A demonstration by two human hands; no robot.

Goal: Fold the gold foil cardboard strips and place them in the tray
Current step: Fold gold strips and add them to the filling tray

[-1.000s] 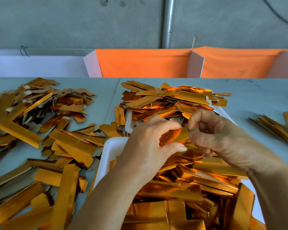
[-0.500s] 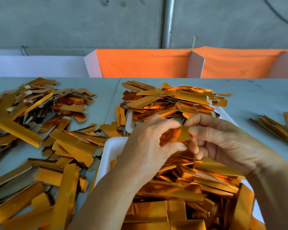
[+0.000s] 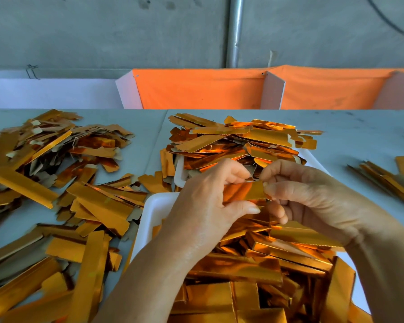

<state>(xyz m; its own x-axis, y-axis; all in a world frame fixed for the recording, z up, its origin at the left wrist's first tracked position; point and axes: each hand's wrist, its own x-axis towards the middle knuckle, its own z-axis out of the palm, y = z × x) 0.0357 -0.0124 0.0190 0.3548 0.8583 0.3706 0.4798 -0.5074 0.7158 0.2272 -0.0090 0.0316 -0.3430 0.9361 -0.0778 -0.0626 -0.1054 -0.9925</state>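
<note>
— Since half a second back, your right hand (image 3: 313, 197) has rolled knuckles-up and the strip (image 3: 244, 191) between your hands now shows a flat, wider gold face. What's holding it?

— Both hands. Your left hand (image 3: 210, 201) curls round its left end, thumb beneath, fingertips (image 3: 244, 174) over the top edge. Right hand pinches the right end, thumb on the gold face, index finger bent over the top.

— Where does it sit?

— Lifted above the near white tray (image 3: 149, 220), over the heap of folded strips (image 3: 266, 264) filling that tray.

— Other stock?

— A far tray (image 3: 179, 173), just behind the near one, heaped with gold strips (image 3: 238, 141). Loose flat strips (image 3: 56, 183) spread over the left side of the tabletop (image 3: 359, 136), up to its near-left corner. A small bundle (image 3: 387, 178) lies at the right edge.

— Backdrop?

— Orange cloth (image 3: 196, 89) along the far edge; grey wall and metal pipe (image 3: 234, 31) above.
</note>
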